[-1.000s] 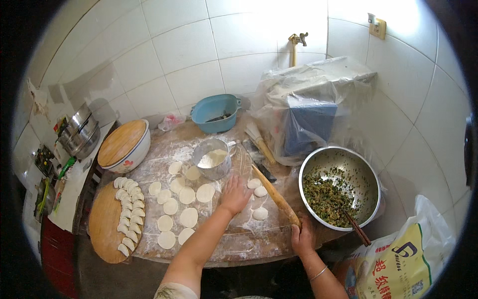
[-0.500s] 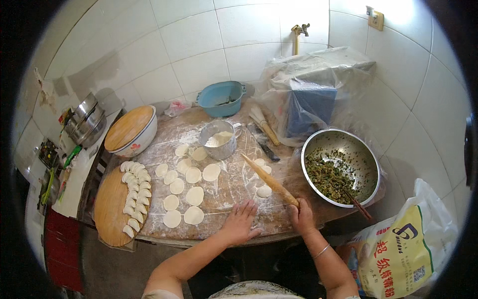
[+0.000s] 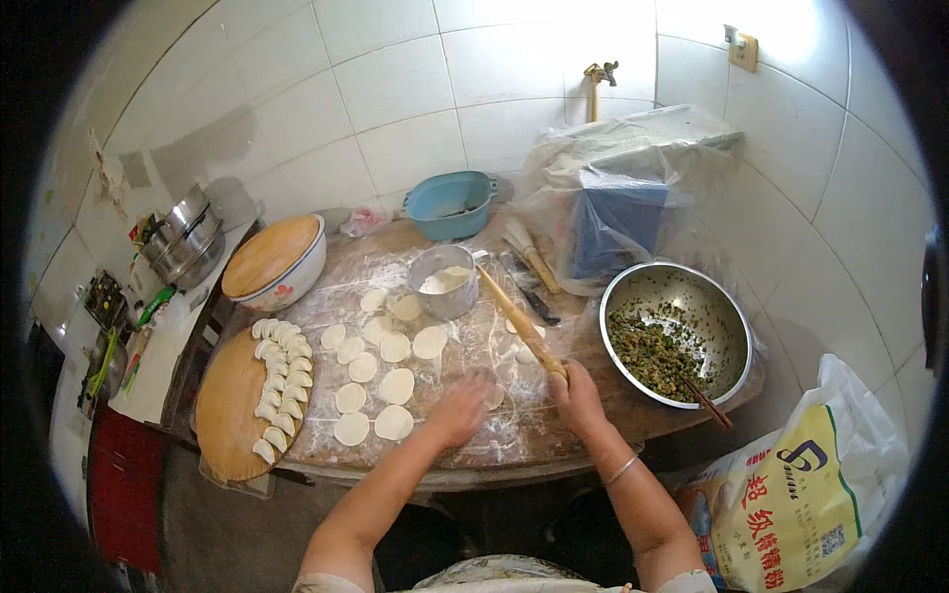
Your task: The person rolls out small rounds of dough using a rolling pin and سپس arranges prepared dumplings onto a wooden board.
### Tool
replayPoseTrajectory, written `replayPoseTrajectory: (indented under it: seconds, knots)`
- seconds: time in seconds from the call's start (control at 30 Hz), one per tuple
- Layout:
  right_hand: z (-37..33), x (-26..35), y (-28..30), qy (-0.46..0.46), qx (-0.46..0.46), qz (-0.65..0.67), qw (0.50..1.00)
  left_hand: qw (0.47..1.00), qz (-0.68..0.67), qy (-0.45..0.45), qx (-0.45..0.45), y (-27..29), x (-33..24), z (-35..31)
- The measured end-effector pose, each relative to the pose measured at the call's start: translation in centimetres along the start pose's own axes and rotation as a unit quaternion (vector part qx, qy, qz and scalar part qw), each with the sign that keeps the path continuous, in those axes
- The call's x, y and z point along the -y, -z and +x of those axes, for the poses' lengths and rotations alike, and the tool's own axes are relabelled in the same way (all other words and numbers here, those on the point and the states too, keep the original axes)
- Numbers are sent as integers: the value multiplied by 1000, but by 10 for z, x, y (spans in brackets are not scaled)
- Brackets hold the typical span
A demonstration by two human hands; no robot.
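Observation:
My right hand [image 3: 577,397] is closed around the near end of a long tapered wooden rolling pin [image 3: 521,321]. The pin slants up and away to the left, above the floured wooden board. Low over the board, my left hand [image 3: 463,407] is smeared by motion, so its fingers do not show clearly. A small round dough piece [image 3: 495,397] lies at its fingertips. More small dough pieces [image 3: 524,354] sit partly behind the pin. To the left, several rolled dough wrappers [image 3: 393,422] are spread on the board.
Folded dumplings [image 3: 283,423] line a round wooden board [image 3: 223,425] at left. A steel bowl of chopped filling [image 3: 660,358] with chopsticks stands at right. Farther back are a flour container [image 3: 457,295], a knife [image 3: 532,296], a brush [image 3: 534,259] and a blue basin [image 3: 447,227]. A flour bag [image 3: 791,494] stands lower right.
My left hand has lifted from lying flat and moved slightly left and away, beside a dough piece. My right hand has moved left and away with the rolling pin. The view has shifted slightly.

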State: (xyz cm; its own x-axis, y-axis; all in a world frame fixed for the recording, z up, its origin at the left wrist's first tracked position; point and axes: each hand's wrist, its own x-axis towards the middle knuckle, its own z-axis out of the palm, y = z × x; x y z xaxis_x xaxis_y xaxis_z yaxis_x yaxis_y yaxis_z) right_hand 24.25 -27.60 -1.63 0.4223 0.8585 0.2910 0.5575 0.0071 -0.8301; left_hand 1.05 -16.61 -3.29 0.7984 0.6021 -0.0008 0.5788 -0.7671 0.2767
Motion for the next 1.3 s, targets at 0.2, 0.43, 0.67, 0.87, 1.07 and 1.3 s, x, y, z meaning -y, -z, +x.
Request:
replayPoseTrajectory:
  seconds: [0.2, 0.43, 0.67, 0.87, 1.07, 1.3]
  knots:
    - [-37, -13, 32, -38, 29, -40, 998, 989, 126, 72, -25, -20, -70, -22]
    - [-47, -4, 48, -54, 70, -65, 994, 995, 90, -2, 35, -11, -79, -45]
    - [-43, -5, 28, 119, 45, -178, 976, 997, 2, -60, 42, -7, -64, -50]
    - [-50, 3, 15, 238, 155, -313, 906, 996, 53, 59, -28, -3, -14, -81]
    - [-2, -5, -3, 50, 200, -251, 946, 997, 39, 66, -6, 7, -3, -41]
    - [-7, -10, 0, -44, 160, -127, 978, 997, 64, 26, 18, 10, 1, -42]
